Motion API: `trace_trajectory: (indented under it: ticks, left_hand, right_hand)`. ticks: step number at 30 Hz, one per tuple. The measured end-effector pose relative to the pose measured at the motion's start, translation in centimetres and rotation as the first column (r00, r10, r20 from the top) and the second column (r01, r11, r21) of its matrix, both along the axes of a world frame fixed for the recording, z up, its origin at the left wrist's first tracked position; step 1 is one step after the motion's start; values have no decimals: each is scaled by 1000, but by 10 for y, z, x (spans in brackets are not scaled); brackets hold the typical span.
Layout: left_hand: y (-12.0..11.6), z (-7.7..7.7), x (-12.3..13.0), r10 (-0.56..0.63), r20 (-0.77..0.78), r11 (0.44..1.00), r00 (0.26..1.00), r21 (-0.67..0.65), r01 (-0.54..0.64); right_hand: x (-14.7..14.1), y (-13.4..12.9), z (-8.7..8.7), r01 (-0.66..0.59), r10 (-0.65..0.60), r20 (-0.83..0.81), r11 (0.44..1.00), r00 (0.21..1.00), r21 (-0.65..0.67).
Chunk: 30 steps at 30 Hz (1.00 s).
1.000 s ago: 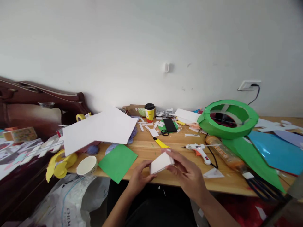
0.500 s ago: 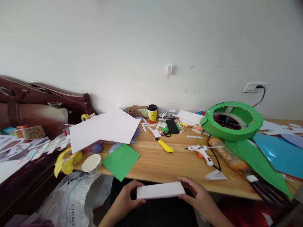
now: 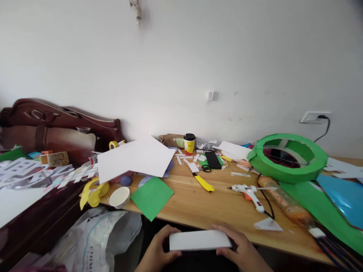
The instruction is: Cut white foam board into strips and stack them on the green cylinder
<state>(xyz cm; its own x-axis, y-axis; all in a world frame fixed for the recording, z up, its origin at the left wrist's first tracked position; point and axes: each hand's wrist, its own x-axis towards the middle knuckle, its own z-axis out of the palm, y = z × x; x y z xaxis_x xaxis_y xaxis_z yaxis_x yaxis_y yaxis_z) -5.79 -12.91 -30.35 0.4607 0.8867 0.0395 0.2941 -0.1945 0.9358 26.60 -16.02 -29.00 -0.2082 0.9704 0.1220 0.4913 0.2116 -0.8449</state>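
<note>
A flat white rectangular piece (image 3: 200, 240), perhaps foam board or folded card, is held level over my lap, just off the table's front edge. My left hand (image 3: 161, 247) grips its left end, thumb in front and fingers behind. At the other end my right hand (image 3: 236, 245) pinches it the same way. Nearest on the table are a green paper square (image 3: 152, 197), a yellow-handled cutter (image 3: 204, 183) and a white hot glue gun (image 3: 249, 192) with an orange trigger. Beside the glue gun's cord lies a small clear-white scrap (image 3: 268, 224).
A large green ring (image 3: 289, 173) stands at the right, near an orange bottle (image 3: 285, 200) and a power strip (image 3: 317, 232). White sheets (image 3: 136, 158), a white bowl (image 3: 119, 197), a cup (image 3: 189, 144), a phone (image 3: 213, 160) and scissors (image 3: 206, 169) lie about. A plastic bag (image 3: 99, 238) hangs low at left.
The view has tilted up and turned slightly left, so the whole scene sits lower and further right. Both hands keep hold of the white piece, which stays over my lap.
</note>
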Motion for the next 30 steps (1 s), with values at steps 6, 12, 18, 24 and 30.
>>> trace_trajectory:
  ticks: [6,12,18,24,30]
  left_hand:
    - [-1,11,10,-73,17,997,997,-23,73]
    - [2,40,7,-138,-53,990,989,17,139]
    - [2,52,-1,-134,-107,991,985,6,136]
    - [0,47,1,-120,-61,992,991,21,122]
    - [-1,34,1,-64,-26,997,998,39,65]
  right_hand:
    - [-6,-12,8,-21,25,-67,998,997,58]
    - [-5,-16,16,48,-42,-122,998,992,43]
    - [-7,-8,16,56,-39,-170,993,985,101]
    - [-30,-6,15,23,-7,-154,995,988,99]
    - [-42,4,29,-72,82,-128,994,988,83]
